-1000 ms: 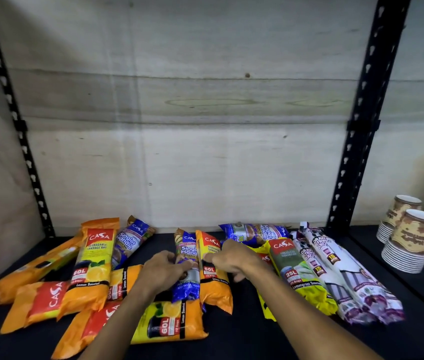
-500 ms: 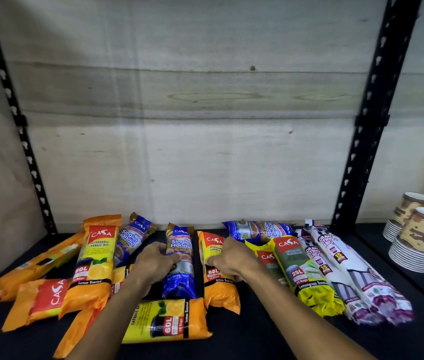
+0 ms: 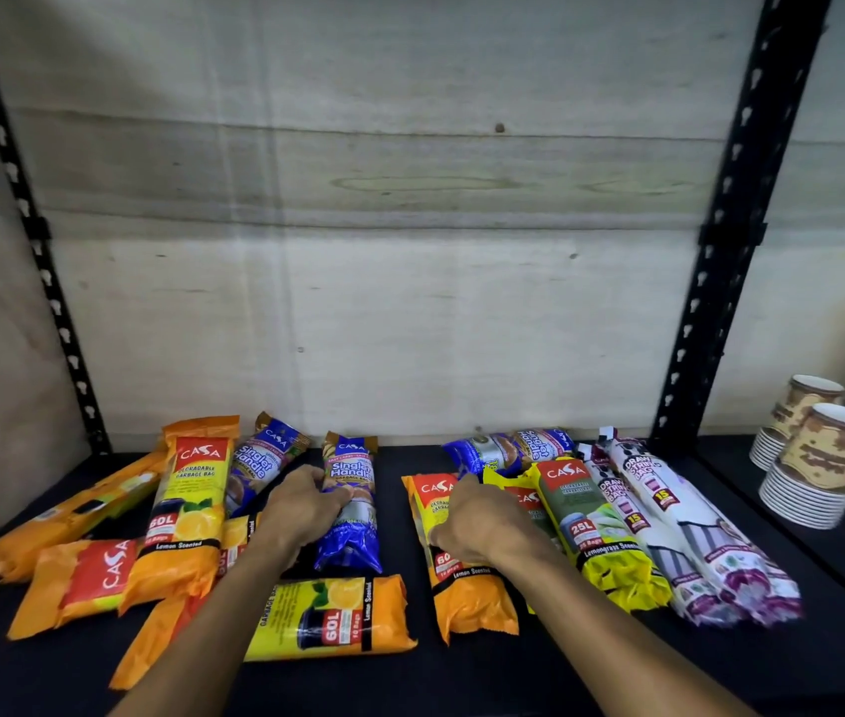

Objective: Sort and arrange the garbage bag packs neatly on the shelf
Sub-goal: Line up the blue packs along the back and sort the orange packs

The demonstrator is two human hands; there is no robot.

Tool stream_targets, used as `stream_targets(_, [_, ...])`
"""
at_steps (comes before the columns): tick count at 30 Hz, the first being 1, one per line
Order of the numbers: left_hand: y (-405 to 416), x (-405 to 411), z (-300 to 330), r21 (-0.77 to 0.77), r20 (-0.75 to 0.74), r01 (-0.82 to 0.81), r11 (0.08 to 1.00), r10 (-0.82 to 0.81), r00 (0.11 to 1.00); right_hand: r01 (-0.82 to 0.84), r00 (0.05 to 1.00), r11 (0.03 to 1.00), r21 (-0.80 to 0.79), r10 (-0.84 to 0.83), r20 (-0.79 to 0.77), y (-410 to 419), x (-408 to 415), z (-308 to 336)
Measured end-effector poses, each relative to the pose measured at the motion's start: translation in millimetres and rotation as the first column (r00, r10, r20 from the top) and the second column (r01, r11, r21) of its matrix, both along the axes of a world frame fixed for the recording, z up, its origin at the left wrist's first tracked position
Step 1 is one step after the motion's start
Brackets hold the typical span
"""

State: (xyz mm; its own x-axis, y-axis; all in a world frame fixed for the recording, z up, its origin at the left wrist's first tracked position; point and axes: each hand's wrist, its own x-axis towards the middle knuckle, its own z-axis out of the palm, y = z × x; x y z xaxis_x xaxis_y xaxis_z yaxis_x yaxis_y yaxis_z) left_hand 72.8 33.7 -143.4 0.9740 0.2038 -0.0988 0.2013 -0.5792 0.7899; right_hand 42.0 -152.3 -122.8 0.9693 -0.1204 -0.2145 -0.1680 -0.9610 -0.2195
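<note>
Black shelf (image 3: 462, 680) is seen from above, backed by a pale plywood wall (image 3: 384, 302) between two perforated black posts (image 3: 736, 225). Garbage bag packs are spread along the shelf.

The left hand (image 3: 301, 507) is laid on the side of an upright blue pack (image 3: 350, 509) at the middle, the fingers (image 3: 330, 496) curled round its edge so that it is gripped. The right hand (image 3: 477, 520) is set on an orange pack (image 3: 467, 597) just right of a bare gap; its fingers are bent down onto the wrapper, and the pack is held.

In front of the blue pack a yellow-orange 60L pack (image 3: 327, 618) is lain crosswise, under the left forearm. To the left a cluster of orange packs (image 3: 188, 514) is overlapped untidily, with a second blue pack (image 3: 260, 463) tilted behind it. To the right of the held orange pack, a green-yellow 25L pack (image 3: 596, 535) is found touching two white drawstring packs (image 3: 679, 535), and a third blue pack (image 3: 508, 450) is lain sideways against the wall.

On the neighbouring shelf at the far right, stacks of paper cups (image 3: 818, 458) are stood.
</note>
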Motion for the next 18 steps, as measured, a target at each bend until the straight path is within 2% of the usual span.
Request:
stream_targets(6, [-1,-7,0,0.165,0.085,-0.011,0.986,-0.003,0.996,-0.024,1.0,0.992,-0.127,0.023,-0.012,2,-7,2])
stream_targets(12, [0,-16,4,0.261,0.146,-0.01,0.965,-0.029,0.989,-0.049,0.998,0.983,-0.175,0.043,-0.041,6,-6,4])
stream_targets(16, [14,-25,7,0.265,0.174,-0.028,0.964,-0.019,0.985,-0.049,0.999,0.977,-0.209,0.049,-0.009,10,-7,7])
stream_targets(18, [21,-30,9,0.253,0.166,-0.016,0.967,-0.027,0.986,-0.048,0.996,0.968,-0.247,0.066,0.066,14,-6,11])
